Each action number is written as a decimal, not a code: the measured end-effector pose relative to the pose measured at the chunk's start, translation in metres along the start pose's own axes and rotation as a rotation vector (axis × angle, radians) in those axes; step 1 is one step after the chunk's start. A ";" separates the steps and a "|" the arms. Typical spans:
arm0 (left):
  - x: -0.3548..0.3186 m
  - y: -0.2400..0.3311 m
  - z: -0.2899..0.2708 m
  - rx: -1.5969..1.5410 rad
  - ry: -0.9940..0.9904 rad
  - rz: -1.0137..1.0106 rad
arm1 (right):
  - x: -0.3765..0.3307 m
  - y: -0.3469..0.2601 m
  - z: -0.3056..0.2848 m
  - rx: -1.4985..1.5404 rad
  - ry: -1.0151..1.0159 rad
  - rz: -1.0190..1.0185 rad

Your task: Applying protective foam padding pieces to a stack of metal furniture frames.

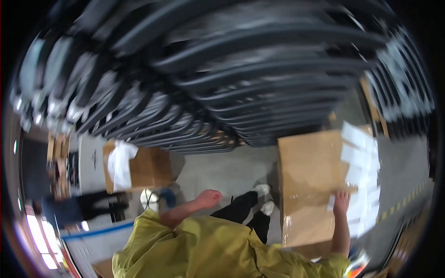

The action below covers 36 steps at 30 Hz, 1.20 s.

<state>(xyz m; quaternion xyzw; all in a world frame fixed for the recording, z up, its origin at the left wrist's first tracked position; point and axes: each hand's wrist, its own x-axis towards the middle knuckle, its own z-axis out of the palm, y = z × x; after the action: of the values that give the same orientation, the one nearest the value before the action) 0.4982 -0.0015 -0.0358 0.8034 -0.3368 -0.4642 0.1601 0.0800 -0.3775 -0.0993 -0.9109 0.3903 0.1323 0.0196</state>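
Observation:
My right hand reaches down to the top of a large cardboard box, its fingers stretched over white sheets. These sheets overlap in a fanned row along the box's right side. Whether the fingers grip one of them is hard to see. In front of my body, my left hand hovers above the floor with its fingers curled in. Nothing shows in it, though motion blurs it slightly.
Rows of nested dark curved frames fill the far side; more stand at right. At left are a smaller cardboard box with white plastic, a round white object and a person in dark clothes.

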 end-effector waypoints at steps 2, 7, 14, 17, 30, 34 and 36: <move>-0.016 0.005 -0.001 0.018 0.057 -0.030 | -0.006 0.001 0.006 -0.085 -0.164 0.020; -0.064 0.023 -0.002 0.008 0.138 -0.061 | -0.008 -0.006 -0.022 -0.174 -0.233 -0.158; -0.113 0.036 -0.076 -0.190 0.706 0.017 | 0.032 -0.091 -0.174 0.347 -0.094 -0.343; -0.150 0.044 -0.160 -0.174 1.121 0.272 | 0.046 -0.204 -0.250 1.113 -0.161 -0.501; -0.216 -0.058 -0.448 0.609 1.416 0.257 | 0.086 -0.716 -0.390 1.860 -0.541 -0.649; -0.204 -0.083 -0.497 0.592 1.143 0.205 | 0.098 -0.787 -0.400 2.013 -0.431 -0.651; -0.196 -0.094 -0.509 0.315 1.104 0.387 | 0.104 -0.807 -0.402 2.057 -0.392 -0.652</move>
<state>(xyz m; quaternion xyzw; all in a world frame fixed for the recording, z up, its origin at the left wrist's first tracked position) 0.9030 0.1734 0.2987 0.8639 -0.4086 0.1142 0.2716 0.8176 0.0533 0.2070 -0.4819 0.0445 -0.1256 0.8661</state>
